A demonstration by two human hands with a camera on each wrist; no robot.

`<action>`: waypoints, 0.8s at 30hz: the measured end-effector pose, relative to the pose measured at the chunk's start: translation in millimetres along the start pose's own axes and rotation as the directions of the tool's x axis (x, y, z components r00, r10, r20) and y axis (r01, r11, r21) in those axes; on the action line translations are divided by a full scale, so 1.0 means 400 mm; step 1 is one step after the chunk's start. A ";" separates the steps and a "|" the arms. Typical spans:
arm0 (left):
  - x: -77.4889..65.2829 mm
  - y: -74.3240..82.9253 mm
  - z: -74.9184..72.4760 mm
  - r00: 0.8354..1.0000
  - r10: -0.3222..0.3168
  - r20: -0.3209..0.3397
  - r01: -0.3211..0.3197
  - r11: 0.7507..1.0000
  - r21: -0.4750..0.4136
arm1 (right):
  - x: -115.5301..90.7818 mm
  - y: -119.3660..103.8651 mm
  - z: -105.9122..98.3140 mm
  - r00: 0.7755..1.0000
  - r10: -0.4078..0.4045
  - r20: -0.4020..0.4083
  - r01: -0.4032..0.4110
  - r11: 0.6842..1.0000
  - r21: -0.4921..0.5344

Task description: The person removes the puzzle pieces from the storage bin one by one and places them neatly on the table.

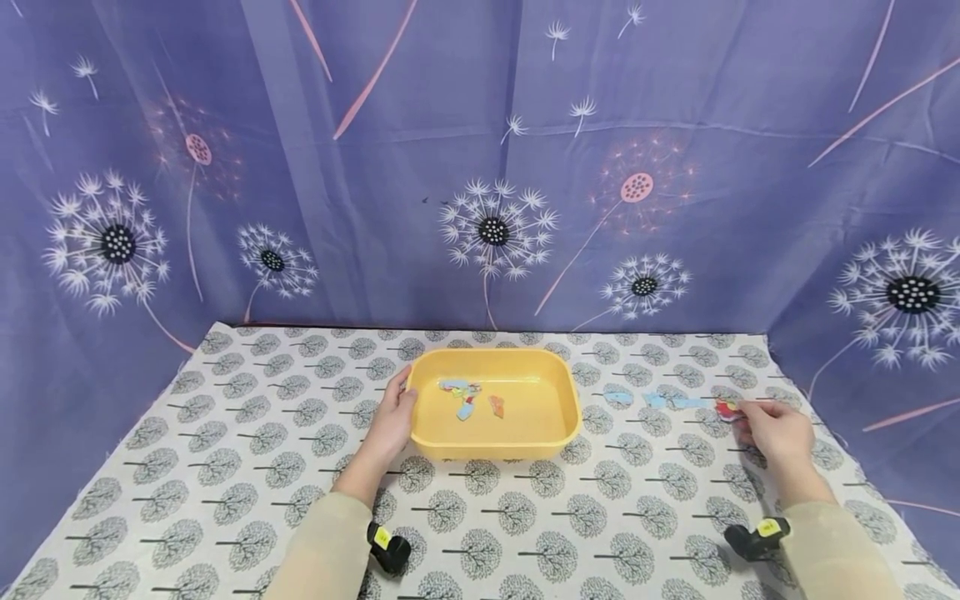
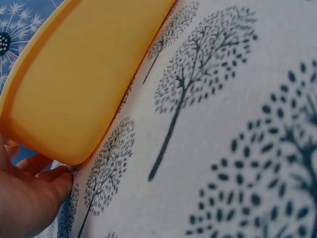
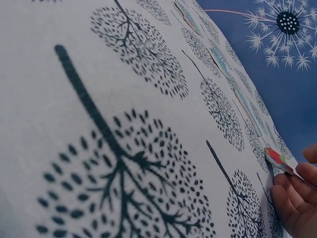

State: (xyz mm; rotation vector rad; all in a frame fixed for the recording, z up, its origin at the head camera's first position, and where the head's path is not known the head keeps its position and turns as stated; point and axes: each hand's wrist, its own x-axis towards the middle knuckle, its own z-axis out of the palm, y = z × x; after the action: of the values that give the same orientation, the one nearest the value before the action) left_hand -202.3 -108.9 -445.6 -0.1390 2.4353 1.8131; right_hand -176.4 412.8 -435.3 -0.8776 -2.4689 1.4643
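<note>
While the left grip (image 1: 390,410) holds one end of a yellow, rectangular tray with rounded corners (image 1: 495,452), we see the right grip (image 1: 780,433) drawn narrow, pinching a small, flat, mostly red piece (image 1: 727,409). That piece lies at the fingertips of the right grip and juts out from them toward the tray; whether it also touches the white, tree-printed cloth (image 1: 570,550) below, we cannot tell.

On the tray side of the right grip, near the red piece, we find a thin, light-blue strip (image 1: 693,403) lying on the cloth. Farther from that grip, and nearer the tray, lies a separate, flat, light-blue sliver (image 1: 618,398).

At the left grip, we see the fingers curled against the outside of the tray's end wall. Inside the tray, to the right of this grip, we make out a cluster of flat, blue and multicoloured pieces (image 1: 459,388); a small, flat, orange piece (image 1: 497,407) lies just beside them, farther from the left grip. Beyond both grips hangs a violet-blue, dandelion-printed curtain (image 1: 405,250).
</note>
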 end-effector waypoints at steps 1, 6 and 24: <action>-0.001 0.000 0.000 1.000 0.000 0.000 0.000 1.000 -0.002 | -0.001 0.000 -0.001 1.000 0.003 -0.002 -0.003 1.000 -0.002; 0.000 0.003 -0.001 1.000 0.007 0.003 -0.007 1.000 -0.013 | -0.009 -0.005 -0.006 1.000 -0.001 -0.017 0.000 0.999 -0.043; 0.000 0.002 0.000 1.000 0.011 -0.002 -0.011 1.000 0.002 | -0.050 -0.056 0.030 0.993 -0.118 0.030 0.118 0.993 0.003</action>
State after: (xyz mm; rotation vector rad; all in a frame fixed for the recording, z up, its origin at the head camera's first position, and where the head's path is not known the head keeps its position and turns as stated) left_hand -202.4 -108.5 -444.9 -0.1273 2.4438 1.8166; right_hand -174.1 384.9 -419.2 -0.7014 -2.4934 1.4499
